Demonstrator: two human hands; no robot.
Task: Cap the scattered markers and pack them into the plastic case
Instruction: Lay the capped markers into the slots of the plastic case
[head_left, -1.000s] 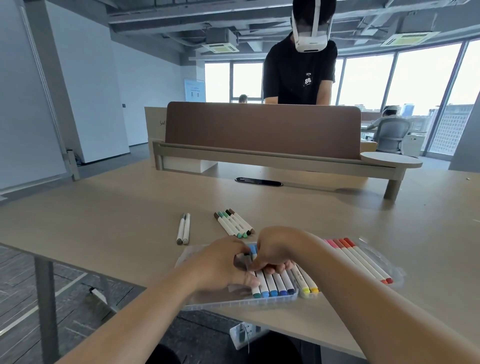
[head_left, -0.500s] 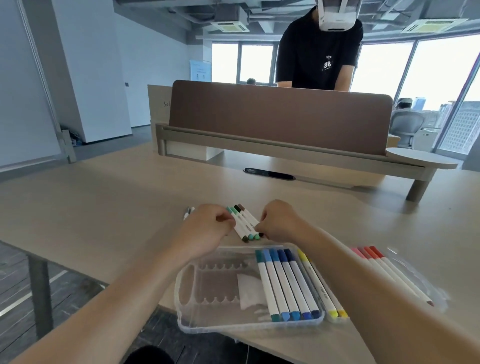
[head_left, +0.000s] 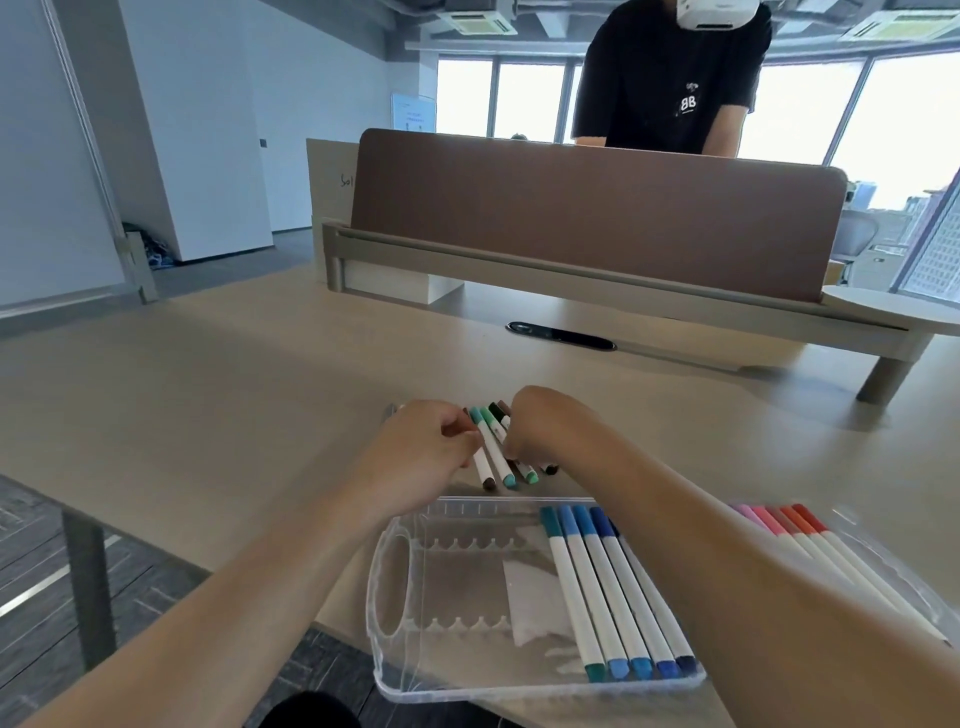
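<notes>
- left grip (head_left: 426, 447): fingers curled in, tips against the left edge of the loose markers (head_left: 496, 457). Pinching one or just touching, can't tell.
- right grip (head_left: 540, 431): curled down over the right side of the same bunch, fingertips hidden. Can't tell if it has a hold either.
- loose markers: white barrels with green, teal and brown ends, side by side on the counter (head_left: 208, 389), just beyond the plastic case (head_left: 410, 587).
- plastic case: open, at the near counter edge, handle cutout on its left. A row of blue markers (head_left: 592, 592) lies in its right part.
- red and pink markers (head_left: 779, 525): in a row on clear plastic right of the case, partly behind the right forearm.
- far side: brown divider (head_left: 597, 218), with a person in a black shirt (head_left: 670, 78) standing behind it.
</notes>
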